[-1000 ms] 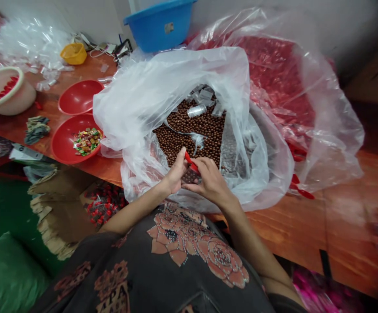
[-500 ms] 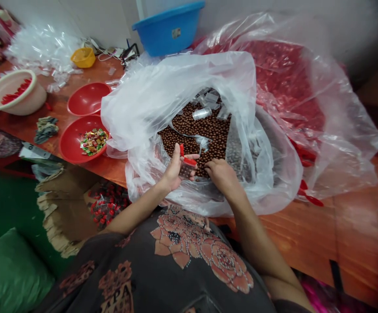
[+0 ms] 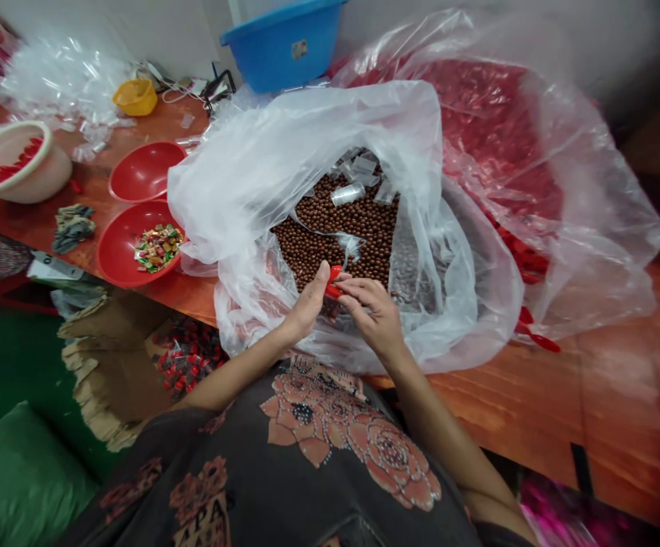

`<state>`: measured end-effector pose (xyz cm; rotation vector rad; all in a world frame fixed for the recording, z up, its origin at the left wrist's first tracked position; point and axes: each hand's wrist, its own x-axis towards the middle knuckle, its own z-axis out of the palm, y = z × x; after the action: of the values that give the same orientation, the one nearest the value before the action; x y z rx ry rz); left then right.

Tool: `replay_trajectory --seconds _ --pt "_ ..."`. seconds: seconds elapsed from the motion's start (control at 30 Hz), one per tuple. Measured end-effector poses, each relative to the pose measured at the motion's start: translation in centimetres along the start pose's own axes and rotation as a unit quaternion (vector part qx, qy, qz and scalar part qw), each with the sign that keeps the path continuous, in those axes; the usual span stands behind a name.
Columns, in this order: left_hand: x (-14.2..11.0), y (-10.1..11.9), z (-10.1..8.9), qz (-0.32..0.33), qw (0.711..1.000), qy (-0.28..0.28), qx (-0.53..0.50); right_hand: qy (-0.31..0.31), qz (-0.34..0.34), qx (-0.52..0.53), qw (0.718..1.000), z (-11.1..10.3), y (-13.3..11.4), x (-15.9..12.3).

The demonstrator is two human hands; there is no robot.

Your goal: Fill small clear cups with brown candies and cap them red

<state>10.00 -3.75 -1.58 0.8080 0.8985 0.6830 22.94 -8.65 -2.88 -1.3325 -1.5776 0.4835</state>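
My left hand [image 3: 307, 302] and right hand [image 3: 371, 315] grip a small red-capped tube [image 3: 334, 282] tightly between them, just above the brown balls [image 3: 335, 228] in a clear bag [image 3: 238, 190] near the desk's [image 3: 506, 395] front edge. Toward the desk's left end, a red bowl [image 3: 114, 251] holds sweets [image 3: 159, 247]; a blue basin [image 3: 281, 45] sits behind the bag.

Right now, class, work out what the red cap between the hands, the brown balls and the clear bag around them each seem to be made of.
The red cap looks like glossy moulded plastic, judging by its shine. The brown balls have a satin sheen, perhaps coated sweets, though looks alone can't confirm it. The clear bag seems thin polythene: translucent and softly creased.
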Motion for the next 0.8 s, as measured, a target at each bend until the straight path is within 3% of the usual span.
replay_trajectory --seconds 0.13,0.27,0.33,0.4,0.53,0.63,0.8 --pt "0.0 -0.3 0.3 -0.012 0.997 0.022 -0.070 -0.057 -0.079 -0.108 0.989 -0.6 0.2 -0.2" --pt "-0.2 -0.4 0.6 -0.030 0.993 0.062 -0.096 -0.092 -0.128 -0.253 0.955 -1.5 0.0 0.1" --pt "-0.4 -0.2 0.8 -0.018 0.994 0.069 -0.080 -0.100 -0.133 -0.235 0.958 -1.5 -0.1 0.4" --pt "-0.7 0.3 1.0 0.006 0.997 0.052 -0.059 -0.086 -0.107 -0.155 0.978 -1.1 -0.2 0.5" --pt "-0.9 1.2 1.0 0.057 0.998 0.023 -0.027 0.013 -0.023 -0.033 0.999 -0.1 -0.5 0.3" --pt "-0.8 1.5 0.9 0.042 0.999 0.012 -0.019 0.055 -0.030 -0.024 0.998 0.2 -0.5 0.1" --pt "-0.9 1.8 1.0 0.025 0.998 -0.020 -0.051 0.027 -0.056 -0.079 0.995 -0.3 0.1 0.1"
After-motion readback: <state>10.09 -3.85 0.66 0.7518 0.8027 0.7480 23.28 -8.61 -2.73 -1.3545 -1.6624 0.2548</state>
